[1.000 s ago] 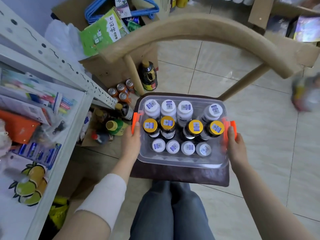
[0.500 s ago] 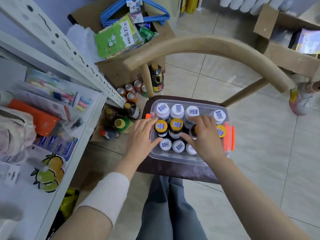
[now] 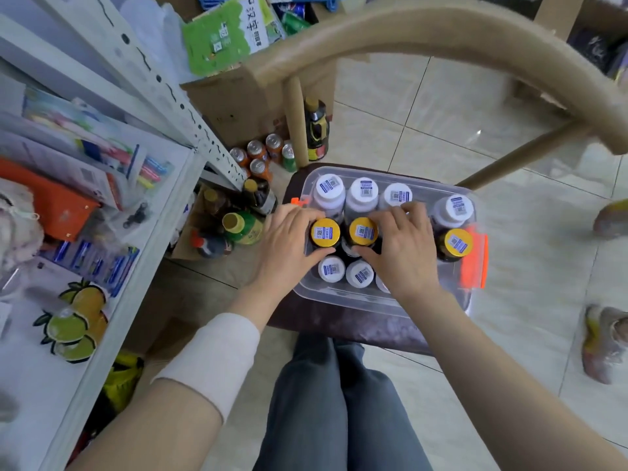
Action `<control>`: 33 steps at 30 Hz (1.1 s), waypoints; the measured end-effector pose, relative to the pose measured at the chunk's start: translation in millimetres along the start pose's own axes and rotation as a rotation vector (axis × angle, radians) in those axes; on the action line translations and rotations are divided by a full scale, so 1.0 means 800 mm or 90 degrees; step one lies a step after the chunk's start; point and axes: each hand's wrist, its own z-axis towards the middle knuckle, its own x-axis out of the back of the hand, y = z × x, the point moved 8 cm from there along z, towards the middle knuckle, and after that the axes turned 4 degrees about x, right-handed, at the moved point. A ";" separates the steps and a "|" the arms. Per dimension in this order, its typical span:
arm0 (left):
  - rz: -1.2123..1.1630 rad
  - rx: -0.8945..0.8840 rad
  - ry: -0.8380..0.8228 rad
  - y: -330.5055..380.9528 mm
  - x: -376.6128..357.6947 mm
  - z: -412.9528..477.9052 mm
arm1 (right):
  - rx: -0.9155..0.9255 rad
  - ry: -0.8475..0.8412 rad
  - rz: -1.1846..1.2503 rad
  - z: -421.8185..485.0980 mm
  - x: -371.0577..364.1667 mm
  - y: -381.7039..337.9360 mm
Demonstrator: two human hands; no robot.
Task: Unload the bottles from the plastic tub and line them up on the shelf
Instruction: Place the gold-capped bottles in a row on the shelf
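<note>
A clear plastic tub (image 3: 343,295) with orange latches sits on a dark chair cushion. It holds several bottles: white-capped ones (image 3: 329,187) in the far and near rows, dark yellow-capped ones in the middle row. My left hand (image 3: 283,243) is wrapped around the leftmost yellow-capped bottle (image 3: 325,232). My right hand (image 3: 402,248) grips the yellow-capped bottle (image 3: 363,231) beside it and hides another. A further yellow-capped bottle (image 3: 455,243) stands free at the right. The white metal shelf (image 3: 149,239) is to my left.
The chair's curved wooden backrest (image 3: 441,35) arches over the tub. Cans and drink bottles (image 3: 258,158) stand on the floor between shelf and chair. The shelf carries an orange box (image 3: 51,202), packets and fruit stickers. Cardboard boxes (image 3: 238,96) sit behind. A shoe-covered foot (image 3: 605,345) is at right.
Both hands left the tub's orange latches, reached inside, and closed around two yellow-capped bottles in the middle row. The camera view shifted closer.
</note>
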 end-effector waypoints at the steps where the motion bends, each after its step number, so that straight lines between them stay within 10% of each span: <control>1: -0.012 0.008 -0.001 0.005 0.007 -0.002 | -0.003 -0.006 0.017 -0.002 0.004 0.002; 16: -0.370 0.173 -0.066 0.142 0.232 -0.097 | -0.124 0.014 0.409 -0.006 0.289 -0.027; 33: -0.414 0.199 0.250 0.232 0.456 -0.329 | 0.138 0.052 0.488 -0.103 0.508 -0.191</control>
